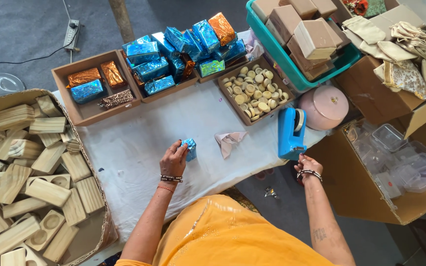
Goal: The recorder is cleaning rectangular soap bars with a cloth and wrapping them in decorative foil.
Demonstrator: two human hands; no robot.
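Observation:
My left hand [173, 158] rests on the white table cover [139, 143] and grips a small block wrapped in shiny blue foil [190, 148]. My right hand [305, 164] hangs just past the table's right edge, below a blue tape dispenser [290, 133]; its fingers are curled and I cannot tell if they hold anything. A crumpled pale pink paper [229, 141] lies between the two hands.
Cardboard trays hold blue and orange foil-wrapped blocks [173, 54] and small round wooden discs [255, 93]. A big box of wooden blocks [30, 172] stands left. A teal crate of brown boxes [304, 34], a pink round tin [324, 106], cloth pouches [410, 54] and clear plastic containers [400, 157] stand right.

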